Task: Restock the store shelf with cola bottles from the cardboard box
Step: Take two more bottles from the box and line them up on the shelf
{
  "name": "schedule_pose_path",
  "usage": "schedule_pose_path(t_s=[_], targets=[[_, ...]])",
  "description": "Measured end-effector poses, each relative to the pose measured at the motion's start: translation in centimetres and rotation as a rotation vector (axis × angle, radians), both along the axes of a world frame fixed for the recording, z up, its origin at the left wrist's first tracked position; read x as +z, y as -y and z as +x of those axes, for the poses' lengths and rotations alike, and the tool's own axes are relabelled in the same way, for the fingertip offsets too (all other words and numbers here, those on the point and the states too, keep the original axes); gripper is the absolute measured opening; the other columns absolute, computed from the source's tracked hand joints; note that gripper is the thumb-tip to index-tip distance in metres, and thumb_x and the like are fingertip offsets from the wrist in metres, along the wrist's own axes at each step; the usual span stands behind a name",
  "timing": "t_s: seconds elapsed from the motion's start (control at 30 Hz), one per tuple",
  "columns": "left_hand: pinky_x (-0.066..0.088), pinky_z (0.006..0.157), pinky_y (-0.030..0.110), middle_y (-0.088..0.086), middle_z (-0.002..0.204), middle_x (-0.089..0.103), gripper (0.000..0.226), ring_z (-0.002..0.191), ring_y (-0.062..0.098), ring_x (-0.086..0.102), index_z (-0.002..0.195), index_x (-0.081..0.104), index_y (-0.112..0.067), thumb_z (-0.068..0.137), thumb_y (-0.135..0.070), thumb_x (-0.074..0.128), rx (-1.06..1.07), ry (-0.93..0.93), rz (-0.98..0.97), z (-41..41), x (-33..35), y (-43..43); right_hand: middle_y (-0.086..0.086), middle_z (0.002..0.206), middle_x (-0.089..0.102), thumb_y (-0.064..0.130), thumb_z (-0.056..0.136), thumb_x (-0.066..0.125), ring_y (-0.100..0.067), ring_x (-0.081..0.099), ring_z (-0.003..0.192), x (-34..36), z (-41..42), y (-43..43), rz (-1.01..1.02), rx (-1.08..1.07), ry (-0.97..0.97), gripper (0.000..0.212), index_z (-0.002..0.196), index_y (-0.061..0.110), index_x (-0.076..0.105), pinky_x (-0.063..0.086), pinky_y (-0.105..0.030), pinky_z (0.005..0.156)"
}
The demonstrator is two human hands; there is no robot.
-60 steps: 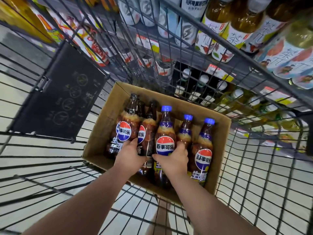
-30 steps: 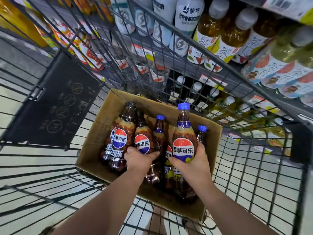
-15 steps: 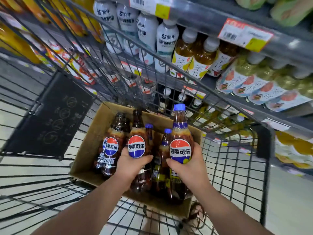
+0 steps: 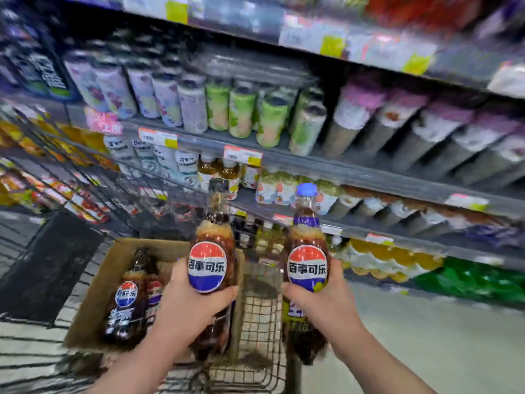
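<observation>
Both bottles are now up and out of the cardboard box (image 4: 93, 302); half a second ago they were only partly raised above it, and the view has swung up toward the shelving. Head view: left hand (image 4: 187, 305) is wrapped around the dark-capped cola bottle (image 4: 211, 268), held above the box's right end; right hand (image 4: 326, 300) is wrapped around the blue-capped cola bottle (image 4: 306, 265), carried right of the box, past the cart's wire wall (image 4: 261, 314). Both upright, labels facing camera. At least two more bottles (image 4: 127, 300) remain in the box, at its left side. Judgement: pick done, carry to shelf under way. Clearance: the cart's wire rim lies between box and shelves (image 4: 369, 177), so bottles need to stay above it. Shelf rows beyond the box look packed; price-tag edges stick out in front. Frame is motion-blurred, so I can't tell where the open cola slot is.
</observation>
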State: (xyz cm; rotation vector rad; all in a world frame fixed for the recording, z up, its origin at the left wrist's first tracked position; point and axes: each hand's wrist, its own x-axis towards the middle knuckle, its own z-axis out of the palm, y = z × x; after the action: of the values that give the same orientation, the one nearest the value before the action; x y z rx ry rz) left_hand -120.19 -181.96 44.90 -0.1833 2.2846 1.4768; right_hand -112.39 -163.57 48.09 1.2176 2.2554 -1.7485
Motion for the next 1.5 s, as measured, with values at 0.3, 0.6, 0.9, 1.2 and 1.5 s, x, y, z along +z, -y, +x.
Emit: schedule_pose_path(t_s=[0.3,0.6,0.9,1.2,1.5], targets=[[0.04,0.053,0.012,-0.013,0.083,0.059,0.051,0.073,0.004,0.056,0.084,0.048,-0.027,0.056,-0.015,0.087,-0.24,-0.168,0.174,14.5,8.5,-15.9,0.008,0.082,0.062,0.01,0.065,0.08,-0.005,0.06,0.071,7.8,20.5,-12.5,0.11,-0.3,-0.17,0.05,0.097,0.026,0.045,0.043,-0.017,0.054],[0.043,0.065,0.025,-0.011,0.086,0.062,0.049,0.081,0.009,0.059,0.087,0.052,-0.027,0.055,-0.02,0.088,-0.562,-0.174,0.31,33.5,14.1,-31.1,0.003,0.086,0.065,0.022,0.047,0.081,-0.012,0.064,0.074,13.5,42.5,-22.9,0.24,-0.594,-0.277,0.06,0.098,0.023,0.049,0.051,-0.028,0.067],[0.05,0.078,0.032,-0.008,0.092,0.068,0.075,0.085,0.015,0.064,0.096,0.054,-0.027,0.027,-0.045,0.078,-0.835,-0.216,0.334,43.9,18.0,-44.4,0.0,0.082,0.066,0.015,0.054,0.084,-0.015,0.064,0.071,16.2,55.6,-31.5,0.289,-0.853,-0.357,0.052,0.091,0.022,0.048,0.053,-0.029,0.065],[0.033,0.061,0.02,-0.008,0.088,0.06,0.057,0.075,-0.004,0.05,0.101,0.05,-0.022,0.057,-0.017,0.086,-0.933,-0.159,0.411,51.1,16.4,-62.3,0.001,0.087,0.064,0.015,0.059,0.084,-0.012,0.062,0.074,16.3,63.7,-46.6,0.339,-1.018,-0.302,0.059,0.106,0.018,0.048,0.043,-0.022,0.058],[0.038,0.061,0.014,-0.012,0.094,0.061,0.062,0.082,-0.001,0.056,0.1,0.049,-0.027,0.052,-0.019,0.088,-0.924,-0.176,0.492,55.3,18.5,-79.9,0.0,0.084,0.065,0.007,0.053,0.088,-0.013,0.062,0.073,18.5,68.2,-63.6,0.368,-1.011,-0.386,0.069,0.11,0.012,0.049,0.042,-0.024,0.059]])
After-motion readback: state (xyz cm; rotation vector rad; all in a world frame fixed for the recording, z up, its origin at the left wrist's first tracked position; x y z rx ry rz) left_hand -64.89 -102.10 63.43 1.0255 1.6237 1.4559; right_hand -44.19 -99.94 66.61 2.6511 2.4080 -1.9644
